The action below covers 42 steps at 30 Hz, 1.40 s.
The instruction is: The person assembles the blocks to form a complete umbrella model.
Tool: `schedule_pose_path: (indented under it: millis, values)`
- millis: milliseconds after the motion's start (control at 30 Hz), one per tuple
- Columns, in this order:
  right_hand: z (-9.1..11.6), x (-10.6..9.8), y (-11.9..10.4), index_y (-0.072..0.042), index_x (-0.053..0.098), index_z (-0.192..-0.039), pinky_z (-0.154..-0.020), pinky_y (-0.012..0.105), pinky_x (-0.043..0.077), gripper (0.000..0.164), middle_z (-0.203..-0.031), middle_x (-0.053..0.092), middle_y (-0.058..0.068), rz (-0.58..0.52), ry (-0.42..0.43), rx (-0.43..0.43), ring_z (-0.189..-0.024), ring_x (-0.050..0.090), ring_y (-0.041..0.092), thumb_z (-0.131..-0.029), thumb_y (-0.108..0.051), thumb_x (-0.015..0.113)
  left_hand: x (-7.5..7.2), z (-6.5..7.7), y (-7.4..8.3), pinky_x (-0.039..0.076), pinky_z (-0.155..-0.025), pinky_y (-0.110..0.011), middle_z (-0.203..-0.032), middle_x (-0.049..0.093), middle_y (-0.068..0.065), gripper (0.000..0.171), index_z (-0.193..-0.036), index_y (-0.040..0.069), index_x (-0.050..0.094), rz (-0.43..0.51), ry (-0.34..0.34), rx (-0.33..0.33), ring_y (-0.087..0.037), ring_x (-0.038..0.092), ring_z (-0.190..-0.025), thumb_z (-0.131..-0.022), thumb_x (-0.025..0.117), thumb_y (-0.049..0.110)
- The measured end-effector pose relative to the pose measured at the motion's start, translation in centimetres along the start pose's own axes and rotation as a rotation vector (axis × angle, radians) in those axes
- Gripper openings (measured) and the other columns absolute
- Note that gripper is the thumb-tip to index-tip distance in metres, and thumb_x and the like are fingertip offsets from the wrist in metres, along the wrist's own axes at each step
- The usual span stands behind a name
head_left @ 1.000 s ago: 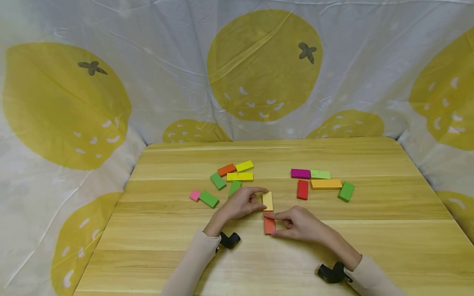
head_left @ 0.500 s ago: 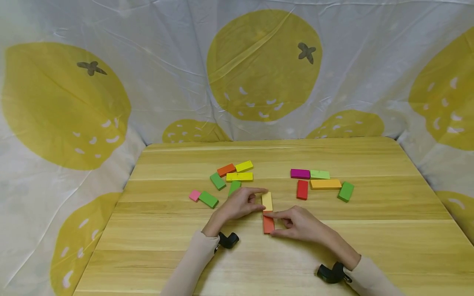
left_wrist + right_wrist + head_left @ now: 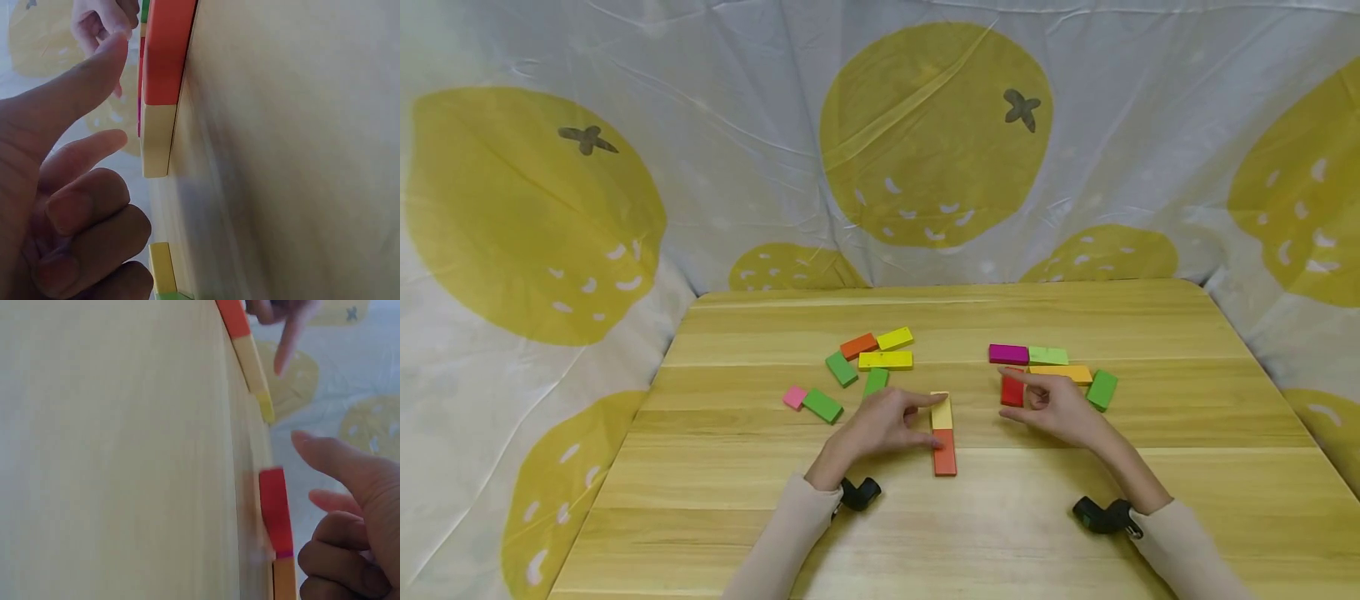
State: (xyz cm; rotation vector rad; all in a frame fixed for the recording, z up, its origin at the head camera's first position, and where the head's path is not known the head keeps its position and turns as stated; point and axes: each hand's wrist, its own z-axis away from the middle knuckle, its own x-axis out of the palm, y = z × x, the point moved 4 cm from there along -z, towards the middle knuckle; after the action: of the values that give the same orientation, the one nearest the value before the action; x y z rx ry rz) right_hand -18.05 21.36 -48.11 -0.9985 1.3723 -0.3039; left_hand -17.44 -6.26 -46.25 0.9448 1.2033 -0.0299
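A cream block [image 3: 942, 415] and an orange-red block [image 3: 945, 458] lie end to end in the middle of the table. Over them hovers my left hand [image 3: 883, 423], thumb and index finger spread apart; the left wrist view shows these fingertips clear of both blocks. To the right, my right hand [image 3: 1062, 407] reaches over a red block [image 3: 1012, 395], its thumb and index finger also parted. A gap shows between those fingers and the red block [image 3: 276, 509] in the right wrist view. The orange block [image 3: 1063, 374] behind is partly covered by this hand.
A purple block [image 3: 1008, 354] and a light green block [image 3: 1048, 356] lie behind the red one, with a green block [image 3: 1102, 390] farther right. On the left is a loose group with a yellow block [image 3: 886, 360], a pink block [image 3: 794, 397] and several others.
My right hand has left the orange-red block and moved right and away to the red block. My left hand has stayed near the cream block, its thumb shifting down over the orange-red one.
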Motion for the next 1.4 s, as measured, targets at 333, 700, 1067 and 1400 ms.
schedule_pose_path:
  millis: [333, 700, 1067, 1400]
  values:
    - [0.0, -1.1, 1.7, -0.002, 0.057, -0.147, -0.054, 0.023, 0.025, 0.069, -0.064, 0.029, -0.008, 0.044, 0.008, 0.086, -0.057, 0.026, 0.002, -0.088, -0.027, 0.084, 0.4, 0.3, 0.4, 0.019, -0.049, -0.019, -0.062, 0.03, 0.01, 0.07, -0.143, 0.026, 0.064, -0.129, -0.004, 0.029, -0.004, 0.025, -0.054, -0.081, 0.084, 0.052]
    - [0.1, -1.1, 1.7, -0.003, 0.061, -0.143, -0.054, 0.023, 0.026, 0.064, -0.063, 0.03, -0.007, 0.036, 0.01, 0.091, -0.056, 0.026, 0.001, -0.088, -0.026, 0.084, 0.6, 0.3, 0.9, 0.014, -0.046, -0.019, -0.061, 0.017, 0.009, 0.068, -0.139, 0.025, 0.066, -0.173, 0.01, 0.029, -0.005, 0.013, -0.051, -0.079, 0.085, 0.051]
    - [0.0, -0.4, 1.3, -0.01, 0.064, -0.141, -0.053, 0.022, 0.028, 0.065, -0.063, 0.034, -0.01, -0.01, -0.035, 0.104, -0.055, 0.028, 0.002, -0.084, -0.031, 0.087, 0.6, 0.1, 1.1, 0.013, -0.046, -0.019, -0.059, 0.015, 0.009, 0.068, -0.137, 0.026, 0.067, -0.197, 0.037, 0.017, -0.005, 0.013, -0.049, -0.077, 0.086, 0.053]
    - [0.3, 1.5, -1.6, -0.013, 0.069, -0.135, -0.055, 0.022, 0.031, 0.063, -0.064, 0.03, -0.009, -0.192, -0.133, 0.043, -0.058, 0.029, 0.001, -0.079, -0.03, 0.091, 0.3, 0.1, 0.4, 0.018, -0.048, -0.02, -0.059, 0.019, 0.009, 0.067, -0.141, 0.025, 0.065, -0.164, 0.018, -0.034, -0.006, 0.019, -0.05, -0.082, 0.084, 0.052]
